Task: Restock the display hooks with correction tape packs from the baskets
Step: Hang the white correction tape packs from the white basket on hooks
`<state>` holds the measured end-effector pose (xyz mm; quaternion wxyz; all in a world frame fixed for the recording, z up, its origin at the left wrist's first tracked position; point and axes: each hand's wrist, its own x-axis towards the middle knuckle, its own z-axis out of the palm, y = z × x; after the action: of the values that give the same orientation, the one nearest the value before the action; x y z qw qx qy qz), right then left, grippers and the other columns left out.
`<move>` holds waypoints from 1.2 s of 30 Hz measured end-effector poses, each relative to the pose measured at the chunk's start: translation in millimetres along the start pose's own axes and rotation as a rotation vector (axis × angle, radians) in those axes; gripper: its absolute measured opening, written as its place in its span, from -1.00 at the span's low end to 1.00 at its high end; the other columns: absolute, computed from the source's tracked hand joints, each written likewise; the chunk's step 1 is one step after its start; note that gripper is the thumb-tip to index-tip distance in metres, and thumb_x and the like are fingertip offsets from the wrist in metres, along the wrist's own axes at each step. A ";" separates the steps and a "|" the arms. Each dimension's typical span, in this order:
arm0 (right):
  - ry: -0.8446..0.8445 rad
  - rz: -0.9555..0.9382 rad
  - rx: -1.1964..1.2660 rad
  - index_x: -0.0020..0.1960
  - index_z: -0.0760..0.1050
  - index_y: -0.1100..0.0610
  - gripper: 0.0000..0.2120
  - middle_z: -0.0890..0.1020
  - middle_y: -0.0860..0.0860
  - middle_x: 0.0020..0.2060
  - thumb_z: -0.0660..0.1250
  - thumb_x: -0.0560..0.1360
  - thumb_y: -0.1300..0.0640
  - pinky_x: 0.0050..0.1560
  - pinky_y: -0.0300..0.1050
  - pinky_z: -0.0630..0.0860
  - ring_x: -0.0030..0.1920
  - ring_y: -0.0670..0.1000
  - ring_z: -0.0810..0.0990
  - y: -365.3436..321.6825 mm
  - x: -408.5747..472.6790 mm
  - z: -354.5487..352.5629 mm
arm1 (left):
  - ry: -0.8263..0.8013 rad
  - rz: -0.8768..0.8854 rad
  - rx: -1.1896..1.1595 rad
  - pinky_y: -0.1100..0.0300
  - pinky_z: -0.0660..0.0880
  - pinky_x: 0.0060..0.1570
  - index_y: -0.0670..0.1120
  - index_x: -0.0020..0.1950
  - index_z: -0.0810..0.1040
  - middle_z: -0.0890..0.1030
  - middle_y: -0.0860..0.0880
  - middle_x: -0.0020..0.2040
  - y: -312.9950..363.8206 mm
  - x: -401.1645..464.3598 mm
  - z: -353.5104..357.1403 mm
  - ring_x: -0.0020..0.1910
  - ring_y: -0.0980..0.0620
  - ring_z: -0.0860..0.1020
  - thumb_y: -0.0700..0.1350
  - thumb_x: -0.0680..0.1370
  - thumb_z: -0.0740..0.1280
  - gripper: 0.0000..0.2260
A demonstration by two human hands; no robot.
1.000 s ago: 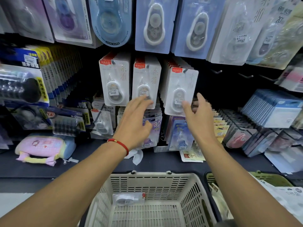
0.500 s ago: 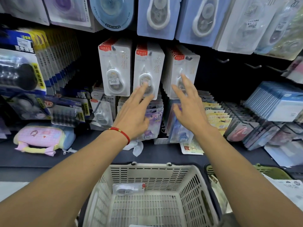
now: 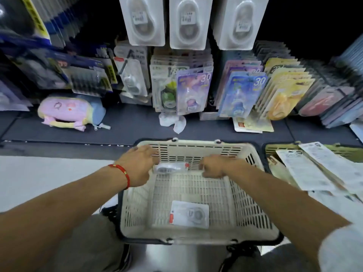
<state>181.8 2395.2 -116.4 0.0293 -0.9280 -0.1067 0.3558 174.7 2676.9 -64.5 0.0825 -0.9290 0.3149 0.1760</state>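
Both hands, left hand (image 3: 137, 165) open and right hand (image 3: 213, 166) loosely curled, flank a blurred pack (image 3: 170, 168) in the white basket (image 3: 253, 209); hanging packs (image 3: 146, 20) cut off at top.

Cream slotted basket (image 3: 253, 203); red bracelet (image 3: 120, 170); pink pouch (image 3: 66, 111).

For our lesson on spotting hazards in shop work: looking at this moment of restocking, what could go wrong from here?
1. Both hands, left and right, reach for the one pack at the far wall of the white basket; they may fumble it.
2. The pack on the basket floor lies apart and could be overlooked.
3. The crumpled wrapper on the shelf might be knocked off when reaching back up.
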 end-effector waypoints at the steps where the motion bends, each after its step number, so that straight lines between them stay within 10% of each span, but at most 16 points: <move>1: -0.056 0.019 0.039 0.47 0.47 0.06 -0.57 0.53 0.13 0.42 0.34 0.64 0.00 0.32 -0.02 0.45 0.39 0.19 0.51 -1.1 10.0 28.5 | -0.038 0.006 -0.030 0.00 0.21 0.57 0.03 0.52 0.44 0.35 -0.01 0.56 4.2 -2.1 19.0 0.58 -0.05 0.23 -0.16 0.57 0.30 -0.51; 11: -0.147 -0.096 0.059 0.53 0.27 0.20 -0.22 0.38 0.21 0.46 0.59 0.47 0.03 0.43 0.19 0.42 0.46 0.26 0.40 -29.1 51.0 176.3 | -0.226 -0.344 -0.715 0.21 0.40 0.30 -0.05 0.39 0.55 0.54 -0.11 0.43 81.1 10.3 121.4 0.39 -0.07 0.50 -0.17 0.60 0.37 -0.65; 20: -0.104 -0.155 0.166 0.20 0.48 0.12 -0.66 0.53 0.13 0.19 0.41 0.50 0.37 0.15 0.06 0.51 0.22 0.18 0.53 -20.5 49.7 178.0 | -0.197 -0.632 -1.048 0.27 0.38 0.05 -0.05 0.31 0.58 0.54 -0.06 0.33 96.6 25.1 135.9 0.17 0.01 0.51 -0.16 0.61 0.37 -0.73; 27: -0.252 -0.075 0.231 0.63 0.25 0.05 -0.17 0.41 0.09 0.46 0.57 0.47 0.16 0.41 0.02 0.41 0.43 0.15 0.46 -9.8 42.8 178.5 | -0.161 -0.749 -1.246 0.16 0.52 0.15 -0.08 0.27 0.59 0.60 -0.08 0.19 93.2 18.5 135.3 0.10 -0.05 0.58 -0.19 0.60 0.40 -0.76; 36: -0.194 -0.064 0.291 0.18 0.39 -0.08 -0.56 0.50 0.04 0.21 0.58 0.46 0.12 0.11 0.02 0.52 0.16 0.08 0.52 -9.4 40.0 176.7 | -0.151 -0.777 -1.321 0.19 0.52 0.07 -0.07 0.17 0.61 0.61 -0.11 0.20 94.4 14.0 134.4 0.06 -0.05 0.58 -0.23 0.51 0.50 -0.74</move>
<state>91.3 2409.3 -273.1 0.1642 -0.8713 -0.0857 0.4544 90.1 2630.2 -198.0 -0.4124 -0.8147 -0.2111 0.3489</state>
